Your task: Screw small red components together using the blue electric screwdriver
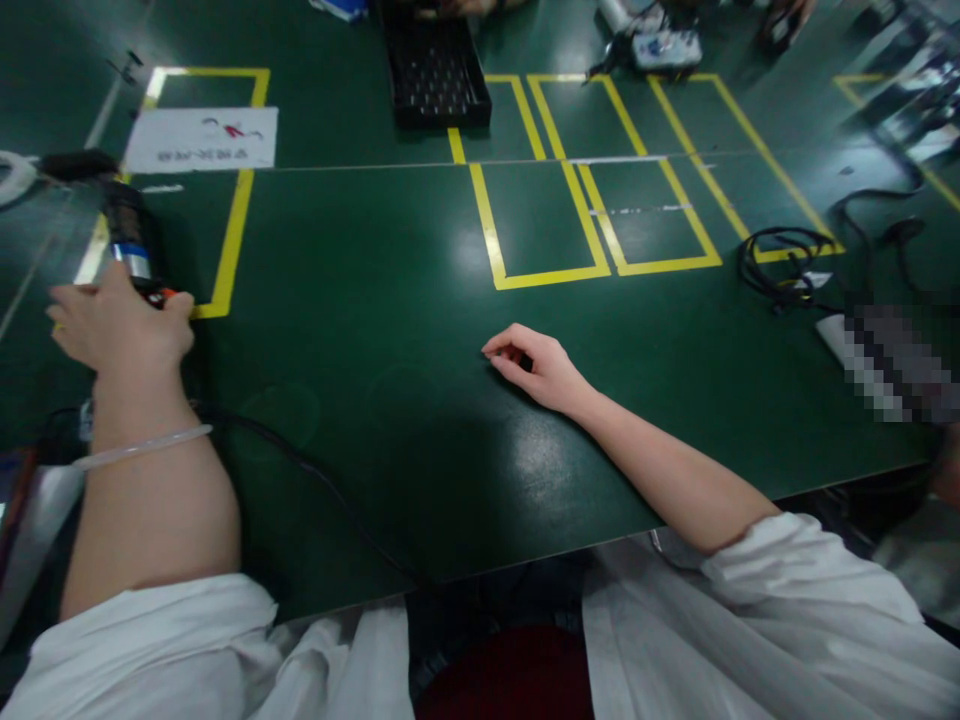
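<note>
My left hand [124, 325] is at the left of the green table, its fingers around the near end of a black cylindrical tool [129, 225] with a silver and blue band. The thumb rests by a small orange part [168, 294]. My palm hides the rest of the tool, whose exact kind I cannot make out. Around the middle of the table, my right hand [536, 370] rests with its fingers curled in and the thumb close to the index finger. Nothing shows between them.
A labelled white card [201, 140] lies beyond the tool. A black tray [442, 95] stands at the back, near a co-worker's hand [465, 6]. Yellow tape [551, 277] outlines areas. A coiled black cable [784, 265] is on the right; another cable [322, 470] runs toward the front edge.
</note>
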`<state>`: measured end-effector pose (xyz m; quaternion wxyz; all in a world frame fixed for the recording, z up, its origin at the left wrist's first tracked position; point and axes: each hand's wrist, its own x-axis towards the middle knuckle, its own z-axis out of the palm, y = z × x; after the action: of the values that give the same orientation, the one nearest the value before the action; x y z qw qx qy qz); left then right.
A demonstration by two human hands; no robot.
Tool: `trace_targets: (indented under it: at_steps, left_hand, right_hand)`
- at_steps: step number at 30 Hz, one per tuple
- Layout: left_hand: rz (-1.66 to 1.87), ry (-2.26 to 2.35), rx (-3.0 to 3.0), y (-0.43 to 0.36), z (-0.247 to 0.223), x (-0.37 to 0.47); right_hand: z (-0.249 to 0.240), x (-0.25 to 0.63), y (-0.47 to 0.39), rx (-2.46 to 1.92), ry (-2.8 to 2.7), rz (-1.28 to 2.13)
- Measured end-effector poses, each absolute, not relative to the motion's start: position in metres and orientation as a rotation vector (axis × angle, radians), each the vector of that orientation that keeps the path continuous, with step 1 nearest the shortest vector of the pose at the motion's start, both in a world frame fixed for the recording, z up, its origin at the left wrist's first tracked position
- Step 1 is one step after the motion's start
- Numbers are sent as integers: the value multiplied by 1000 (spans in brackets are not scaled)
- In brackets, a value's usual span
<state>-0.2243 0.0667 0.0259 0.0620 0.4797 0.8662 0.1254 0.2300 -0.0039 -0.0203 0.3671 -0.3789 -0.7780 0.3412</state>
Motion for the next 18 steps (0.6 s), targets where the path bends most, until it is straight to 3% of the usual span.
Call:
trace_targets:
  at_steps: [18]
  left_hand:
    - [350,2840,1417,74,30,-209]
  right_hand:
    - [-21,230,-4,-977,-2010,879]
